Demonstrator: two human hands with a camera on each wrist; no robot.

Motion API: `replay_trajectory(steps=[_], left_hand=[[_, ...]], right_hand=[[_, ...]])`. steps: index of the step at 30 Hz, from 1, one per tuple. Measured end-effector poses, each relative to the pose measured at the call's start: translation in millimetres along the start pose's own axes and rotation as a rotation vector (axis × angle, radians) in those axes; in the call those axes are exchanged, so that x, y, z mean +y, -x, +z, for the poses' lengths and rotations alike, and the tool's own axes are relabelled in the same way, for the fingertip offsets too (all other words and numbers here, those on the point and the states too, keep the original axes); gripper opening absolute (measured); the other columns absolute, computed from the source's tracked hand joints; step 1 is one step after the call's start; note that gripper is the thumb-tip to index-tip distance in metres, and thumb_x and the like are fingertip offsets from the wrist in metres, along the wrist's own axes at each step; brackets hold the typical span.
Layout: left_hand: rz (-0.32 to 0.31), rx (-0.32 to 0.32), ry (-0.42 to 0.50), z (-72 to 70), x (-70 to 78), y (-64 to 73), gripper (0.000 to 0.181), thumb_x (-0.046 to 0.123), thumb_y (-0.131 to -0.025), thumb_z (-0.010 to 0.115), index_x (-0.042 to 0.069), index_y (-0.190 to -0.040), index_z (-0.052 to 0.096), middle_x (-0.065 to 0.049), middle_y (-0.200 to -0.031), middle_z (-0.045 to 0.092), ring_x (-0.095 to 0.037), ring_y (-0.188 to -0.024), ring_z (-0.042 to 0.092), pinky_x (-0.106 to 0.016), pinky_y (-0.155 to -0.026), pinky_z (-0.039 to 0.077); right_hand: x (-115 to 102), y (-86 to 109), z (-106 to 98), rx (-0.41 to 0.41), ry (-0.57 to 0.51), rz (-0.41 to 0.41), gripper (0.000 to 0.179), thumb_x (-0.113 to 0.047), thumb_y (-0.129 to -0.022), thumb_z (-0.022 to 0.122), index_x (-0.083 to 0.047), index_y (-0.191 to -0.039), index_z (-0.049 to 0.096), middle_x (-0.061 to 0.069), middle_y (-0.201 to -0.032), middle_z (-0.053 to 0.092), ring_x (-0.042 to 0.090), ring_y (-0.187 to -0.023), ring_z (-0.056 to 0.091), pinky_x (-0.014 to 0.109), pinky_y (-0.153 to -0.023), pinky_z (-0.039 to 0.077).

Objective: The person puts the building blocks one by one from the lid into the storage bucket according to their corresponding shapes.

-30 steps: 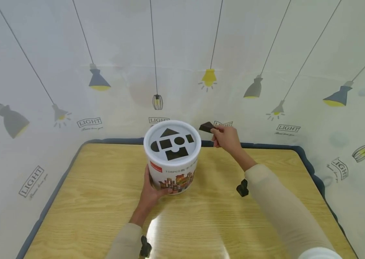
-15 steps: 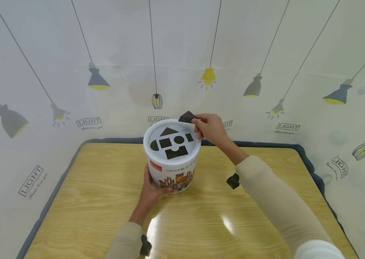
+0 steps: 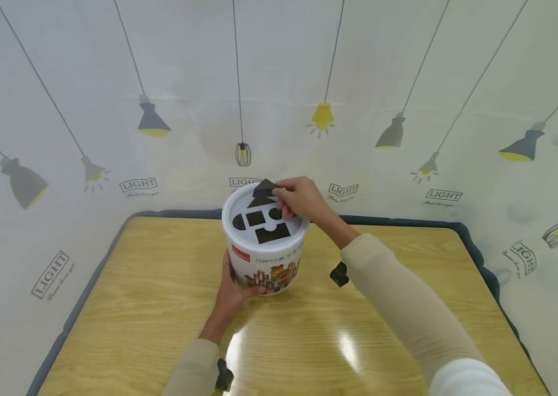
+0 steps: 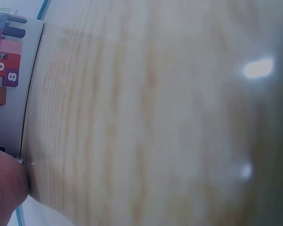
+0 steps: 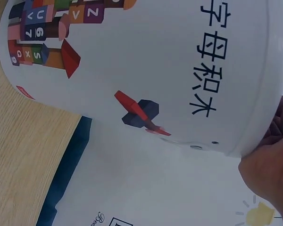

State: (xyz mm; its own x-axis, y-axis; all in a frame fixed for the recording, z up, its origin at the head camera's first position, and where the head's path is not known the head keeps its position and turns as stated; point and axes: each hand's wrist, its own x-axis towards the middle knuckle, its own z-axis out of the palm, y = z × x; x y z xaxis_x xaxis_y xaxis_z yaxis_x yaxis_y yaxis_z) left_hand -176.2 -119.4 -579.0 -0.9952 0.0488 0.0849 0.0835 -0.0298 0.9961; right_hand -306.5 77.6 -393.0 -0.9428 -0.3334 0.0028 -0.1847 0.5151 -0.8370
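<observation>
A white block bucket, printed with toy blocks and lettering, stands on the table. Its white lid has dark cut-out holes of several shapes. My left hand holds the bucket low on its left side, thumb across the front. In the left wrist view, part of the hand touches the bucket's wall. Between thumb and fingers, my right hand pinches a dark triangular block above the lid's triangular hole. The block hides part of that hole. Right-wrist view shows the hand beside the lid's rim.
The wooden table has a dark blue edge at the back. A white wall sheet printed with hanging lamps rises behind it. A black wrist mount sits under my right sleeve.
My right hand has carried the triangular block leftward, from right of the bucket to over the lid's triangular hole. My left hand keeps its hold on the bucket.
</observation>
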Motion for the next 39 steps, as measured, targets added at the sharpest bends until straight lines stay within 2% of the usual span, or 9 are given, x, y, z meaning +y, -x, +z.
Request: replay_trajectory(steps=[4,9,16,22,27,30,36,39], left_hand=[[-0.014,-0.004,-0.016,1.0,1.0,0.9,0.124,0.006,-0.067,0.088,0.034,-0.155,0.006,0.004,-0.157,0.026,-0.022,-0.146,0.018,-0.049,-0.121,0.009],[-0.017,-0.003,-0.023,1.7,4.8,2.2,0.124,0.005,-0.067,0.088,0.032,-0.156,0.005,0.003,-0.157,0.027,-0.022,-0.146,0.018,-0.049,-0.121,0.009],[-0.025,-0.003,-0.014,-0.2,6.5,1.6,0.124,0.003,-0.067,0.087,0.032,-0.156,0.004,0.004,-0.157,0.026,-0.021,-0.147,0.018,-0.048,-0.122,0.007],[-0.023,-0.002,-0.014,-2.8,5.8,1.2,0.124,0.003,-0.067,0.087,0.031,-0.156,0.005,0.003,-0.157,0.027,-0.023,-0.146,0.018,-0.050,-0.121,0.007],[-0.011,-0.005,-0.003,-5.1,7.6,0.9,0.123,-0.001,-0.066,0.086,0.030,-0.156,0.008,0.001,-0.157,0.027,-0.024,-0.146,0.019,-0.050,-0.121,0.007],[-0.011,-0.015,-0.006,-6.5,8.3,-0.3,0.123,-0.001,-0.066,0.085,0.031,-0.156,0.008,0.001,-0.158,0.025,-0.024,-0.146,0.017,-0.050,-0.121,0.006],[-0.053,-0.021,-0.003,-8.3,5.0,-2.0,0.126,0.002,-0.065,0.087,0.035,-0.155,0.006,0.004,-0.159,0.022,-0.024,-0.147,0.015,-0.051,-0.121,0.005],[-0.048,-0.025,0.006,-8.7,2.2,-2.5,0.127,0.002,-0.064,0.087,0.034,-0.156,0.005,0.003,-0.159,0.022,-0.024,-0.147,0.015,-0.051,-0.121,0.005]], right_hand=[[-0.6,0.9,3.6,-0.014,0.070,0.002,0.029,-0.020,-0.098,0.059,-0.008,-0.123,0.067,0.012,-0.072,0.065,0.016,-0.051,0.058,0.026,-0.051,0.052],[-1.3,5.3,7.3,0.004,0.147,-0.029,0.030,-0.021,-0.099,0.058,-0.009,-0.124,0.067,0.005,-0.066,0.062,0.016,-0.051,0.057,0.025,-0.053,0.049],[-2.0,11.8,14.0,0.021,0.198,-0.060,0.024,-0.022,-0.098,0.058,-0.008,-0.113,0.070,0.003,-0.063,0.062,0.016,-0.050,0.058,0.026,-0.050,0.050],[-3.6,16.7,23.4,0.059,0.230,-0.043,0.034,-0.024,-0.099,0.057,-0.010,-0.129,0.064,0.002,-0.061,0.062,0.014,-0.049,0.059,0.025,-0.050,0.049],[-6.6,19.8,28.7,0.089,0.267,-0.038,0.036,-0.025,-0.100,0.056,-0.011,-0.132,0.062,0.000,-0.060,0.062,0.013,-0.049,0.059,0.025,-0.050,0.048],[-7.5,19.4,29.0,0.084,0.269,-0.018,0.036,-0.025,-0.100,0.055,-0.011,-0.132,0.061,0.000,-0.061,0.062,0.013,-0.050,0.059,0.025,-0.050,0.048],[-7.6,13.0,25.9,0.048,0.235,0.012,0.031,-0.020,-0.100,0.055,-0.009,-0.127,0.065,0.003,-0.060,0.062,0.014,-0.049,0.060,0.025,-0.048,0.050],[-8.8,10.1,24.6,0.028,0.224,0.027,0.029,-0.018,-0.100,0.055,-0.008,-0.124,0.067,0.004,-0.059,0.062,0.014,-0.048,0.059,0.025,-0.049,0.050]])
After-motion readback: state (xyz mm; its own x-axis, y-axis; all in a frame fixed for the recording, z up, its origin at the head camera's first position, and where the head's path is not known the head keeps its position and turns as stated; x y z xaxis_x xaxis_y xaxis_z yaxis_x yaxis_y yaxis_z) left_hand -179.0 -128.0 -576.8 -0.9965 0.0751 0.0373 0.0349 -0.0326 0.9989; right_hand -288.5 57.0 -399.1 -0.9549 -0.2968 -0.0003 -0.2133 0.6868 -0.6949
